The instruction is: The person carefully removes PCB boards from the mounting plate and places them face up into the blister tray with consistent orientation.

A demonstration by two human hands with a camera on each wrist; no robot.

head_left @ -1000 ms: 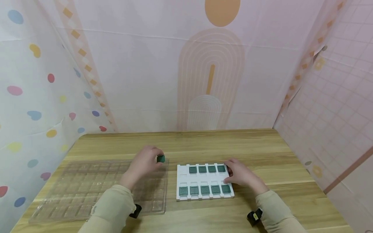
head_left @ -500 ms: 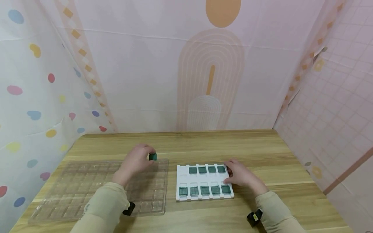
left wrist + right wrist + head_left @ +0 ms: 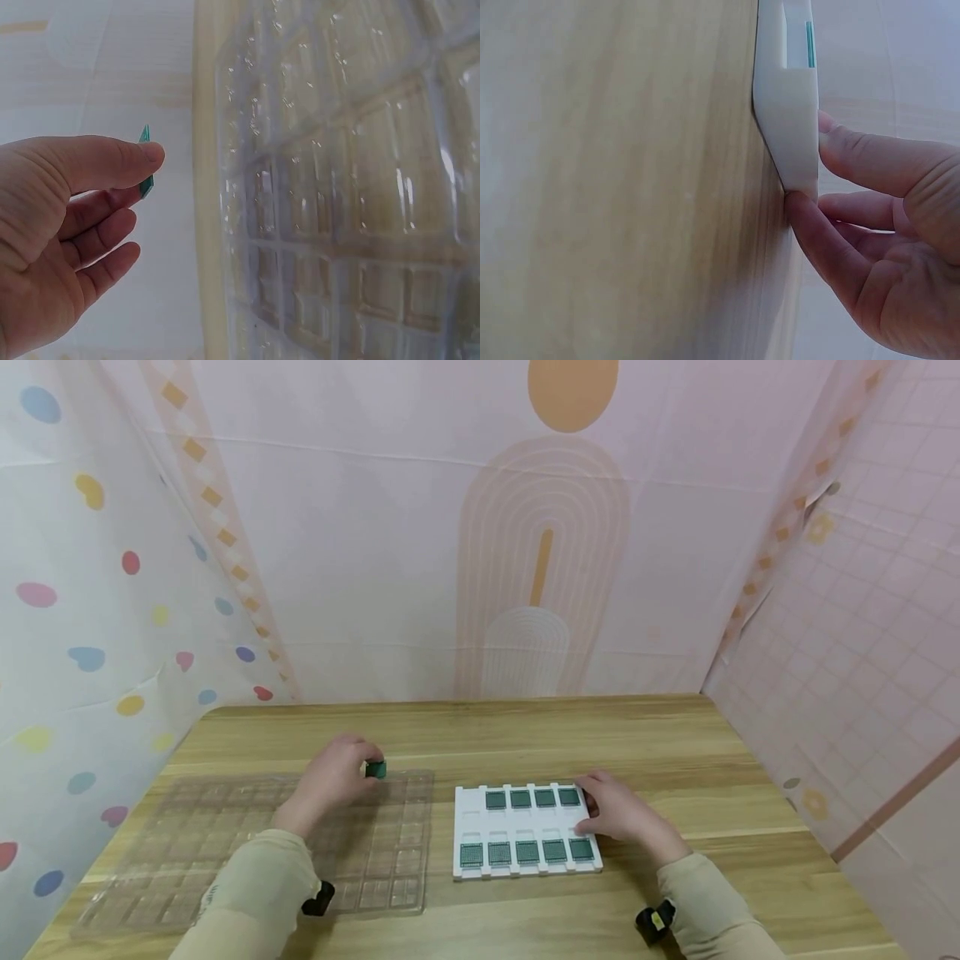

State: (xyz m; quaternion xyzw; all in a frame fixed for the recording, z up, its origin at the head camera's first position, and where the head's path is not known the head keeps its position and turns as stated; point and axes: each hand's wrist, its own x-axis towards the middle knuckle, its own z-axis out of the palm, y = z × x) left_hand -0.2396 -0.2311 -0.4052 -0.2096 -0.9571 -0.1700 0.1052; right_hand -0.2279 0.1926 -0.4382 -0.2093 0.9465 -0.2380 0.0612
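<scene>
My left hand (image 3: pixel 330 777) pinches a small green chip (image 3: pixel 377 769) between thumb and fingers, above the far right part of a clear plastic tray (image 3: pixel 408 835). In the left wrist view the chip (image 3: pixel 147 186) is seen edge-on, apart from the tray's pockets. A white tray (image 3: pixel 525 820) lies flat to the right, with two rows of green chips; its far left pocket holds none. My right hand (image 3: pixel 618 806) grips the white tray's right end. In the right wrist view, thumb and fingers hold the white tray's corner (image 3: pixel 791 127).
Both trays lie on a wood-grain table (image 3: pixel 480 735), a narrow gap between them. Patterned cloth (image 3: pixel 375 568) hangs behind and at both sides. Each wrist wears a black device, such as the right one (image 3: pixel 654 922).
My left hand has moved left with the chip, from near the clear tray's right edge to farther over it. The right hand and the white tray have stayed put.
</scene>
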